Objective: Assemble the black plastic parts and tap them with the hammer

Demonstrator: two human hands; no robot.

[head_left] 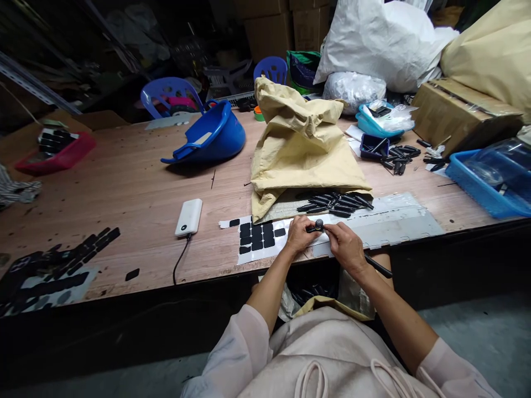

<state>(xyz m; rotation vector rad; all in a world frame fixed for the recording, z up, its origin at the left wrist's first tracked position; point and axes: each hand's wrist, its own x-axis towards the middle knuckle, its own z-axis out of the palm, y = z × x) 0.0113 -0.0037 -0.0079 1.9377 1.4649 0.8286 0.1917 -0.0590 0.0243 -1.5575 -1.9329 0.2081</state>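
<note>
My left hand (299,235) is closed, its fingertips pinching a small black piece beside a round, dark knob-like end (319,224). Close on the other side of that end, my right hand (345,246) is closed with thumb and finger pressed together. A black rod (378,266) sticks out below my right wrist; its middle is hidden by the hand, so I cannot tell whether it joins the round end. Left of my hands lies a white backing sheet (271,252) bearing rows of black rounded patches (257,236). Several black handle-like pieces (342,204) are heaped just beyond my fingers.
A yellow sack (307,155) stands behind the heap. To the left are a white power bank (189,217) with a cable and a tipped blue basin (224,132). A blue basket (481,188) sits at right. Below the table edge, an open bag (319,304) holds black pieces.
</note>
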